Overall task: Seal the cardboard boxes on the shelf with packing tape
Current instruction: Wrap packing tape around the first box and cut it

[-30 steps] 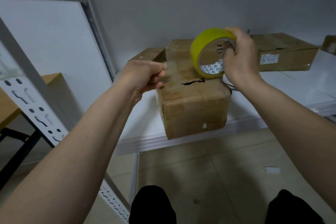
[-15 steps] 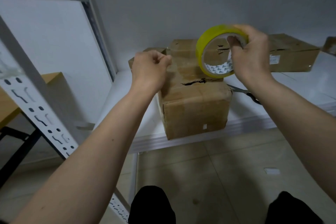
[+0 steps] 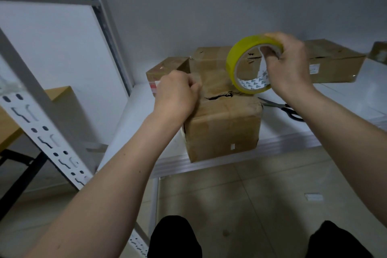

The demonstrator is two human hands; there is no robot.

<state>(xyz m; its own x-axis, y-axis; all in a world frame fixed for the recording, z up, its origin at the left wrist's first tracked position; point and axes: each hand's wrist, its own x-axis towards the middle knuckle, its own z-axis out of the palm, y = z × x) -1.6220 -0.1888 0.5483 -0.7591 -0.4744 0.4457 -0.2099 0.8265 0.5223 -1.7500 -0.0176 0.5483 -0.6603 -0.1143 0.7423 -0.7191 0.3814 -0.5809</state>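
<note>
Two hands work at frame centre, above the white shelf (image 3: 326, 98). At far left, we note a slotted shelf upright (image 3: 39, 130) running diagonally, with a wooden tabletop (image 3: 56, 94) behind it. Left of centre, our left hand (image 3: 176, 94) is clenched, pinching what appears to be the free end of clear tape against the top left edge of the front cardboard box (image 3: 224, 130). This box sits at the shelf's front edge, its top seam torn. Two further boxes (image 3: 211, 56) stand behind it. Right of centre, our right hand (image 3: 289, 67) grasps the yellow tape roll (image 3: 238, 58), fingers hooked through its core, just above the box top. Scissors (image 3: 287, 109) lie on the shelf beside the box. At upper right, a flat box (image 3: 335, 58) rests against the wall.
</note>
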